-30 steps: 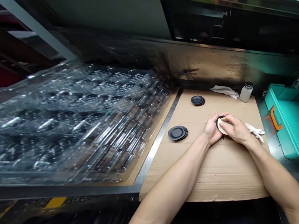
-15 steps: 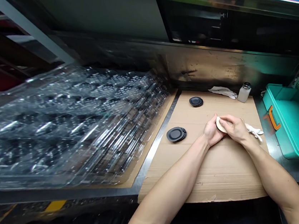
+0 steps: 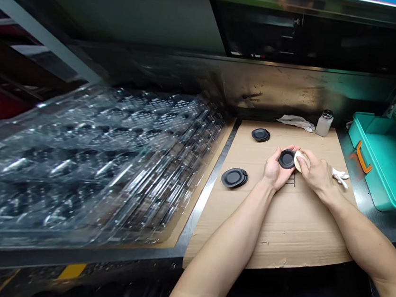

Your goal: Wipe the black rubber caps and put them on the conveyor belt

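My left hand (image 3: 274, 170) cups a round black disc (image 3: 286, 158), fingers curled round its rim, above a sheet of cardboard (image 3: 282, 225). My right hand (image 3: 314, 173) pinches a small pale cloth pad (image 3: 298, 161) that touches the disc's right edge. A black disc pile (image 3: 234, 177) lies on the cardboard to the left of my left hand. A further black disc pile (image 3: 260, 134) lies beyond, nearer the back wall.
Stacked clear plastic trays (image 3: 85, 159) fill the bench's left side. A small white bottle (image 3: 324, 123) and a white rag (image 3: 296, 121) sit at the back. Another white rag (image 3: 340, 175) lies by my right hand. A teal bin (image 3: 386, 160) stands at right.
The pale pad covered the disc before; my right hand has drawn it off to the right, and the black disc's face now shows in my left hand.
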Demonstrator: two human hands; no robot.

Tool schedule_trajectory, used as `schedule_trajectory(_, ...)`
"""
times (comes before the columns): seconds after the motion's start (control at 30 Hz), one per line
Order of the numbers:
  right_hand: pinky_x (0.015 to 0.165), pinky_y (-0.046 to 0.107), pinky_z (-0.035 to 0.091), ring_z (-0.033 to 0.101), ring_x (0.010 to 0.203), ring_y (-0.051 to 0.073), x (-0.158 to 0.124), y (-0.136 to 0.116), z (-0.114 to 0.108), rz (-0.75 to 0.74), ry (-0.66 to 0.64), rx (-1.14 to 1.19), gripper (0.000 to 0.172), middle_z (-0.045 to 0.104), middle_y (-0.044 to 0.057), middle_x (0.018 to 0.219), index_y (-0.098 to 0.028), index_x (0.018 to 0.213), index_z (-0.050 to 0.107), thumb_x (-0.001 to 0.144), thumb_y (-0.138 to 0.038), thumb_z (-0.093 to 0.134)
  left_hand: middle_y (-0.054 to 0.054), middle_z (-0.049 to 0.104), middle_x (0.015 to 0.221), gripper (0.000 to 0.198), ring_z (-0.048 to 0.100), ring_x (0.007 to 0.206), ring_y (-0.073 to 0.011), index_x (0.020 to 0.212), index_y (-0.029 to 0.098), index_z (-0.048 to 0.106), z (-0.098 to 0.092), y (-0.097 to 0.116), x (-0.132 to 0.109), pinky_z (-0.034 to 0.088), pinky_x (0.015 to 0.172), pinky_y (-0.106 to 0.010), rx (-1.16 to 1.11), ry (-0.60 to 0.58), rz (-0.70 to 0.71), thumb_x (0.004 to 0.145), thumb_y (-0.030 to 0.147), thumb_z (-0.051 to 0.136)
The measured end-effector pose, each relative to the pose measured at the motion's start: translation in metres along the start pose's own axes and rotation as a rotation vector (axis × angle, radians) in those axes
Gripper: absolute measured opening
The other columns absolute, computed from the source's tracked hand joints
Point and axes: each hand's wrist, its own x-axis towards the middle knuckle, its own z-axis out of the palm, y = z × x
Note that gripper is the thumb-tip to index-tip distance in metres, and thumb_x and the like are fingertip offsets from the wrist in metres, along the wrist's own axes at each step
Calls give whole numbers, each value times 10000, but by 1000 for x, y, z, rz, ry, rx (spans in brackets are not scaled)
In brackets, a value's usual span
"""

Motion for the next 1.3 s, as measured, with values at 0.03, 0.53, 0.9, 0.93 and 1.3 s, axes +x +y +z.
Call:
schedule_trajectory(0.03,794,329,498,749,935,273,2,1,2,-7,4,77,414,810,59,1103,-324,1381,663,1047,-499,493,-153,734,1307,431,632,1353,-271,1073,148,699,1,-1,0,469,1184,-463,2,-7,-1,1103,408,356)
schedule_trajectory(0.53,655,275,456,660,741,185,12,16,14,10,-196,638,241,758,19,818,-205,900,784,837,-407,668,-178,780,1178,426,707,1234,-295,1024,119,751,0,-14,-1,470,1177,-501,224,-80,53,1088,390,429)
schedule_trajectory(0.9,771,323,494,751,908,269,-2,-13,0,47,-6,59,394,813,41,1069,-351,1356,673,1057,-464,442,-142,755,1251,454,649,1333,-282,1096,159,715,6,-18,-1,480,1181,-479,111,-19,7,1109,394,326)
schedule_trajectory(0.93,767,319,494,752,895,267,-3,-15,1,30,-25,50,396,814,38,1058,-355,1355,668,1063,-478,430,-141,745,1287,459,643,1342,-286,1102,162,707,6,-17,-2,476,1185,-488,85,-22,8,1110,398,313)
schedule_trajectory(1.3,759,296,486,712,936,248,-4,-15,8,-36,13,101,422,758,60,1154,-323,1409,640,1069,-489,454,-153,658,1460,469,610,1387,-290,1274,166,669,8,-11,-4,443,1213,-520,33,-75,3,1094,398,303)
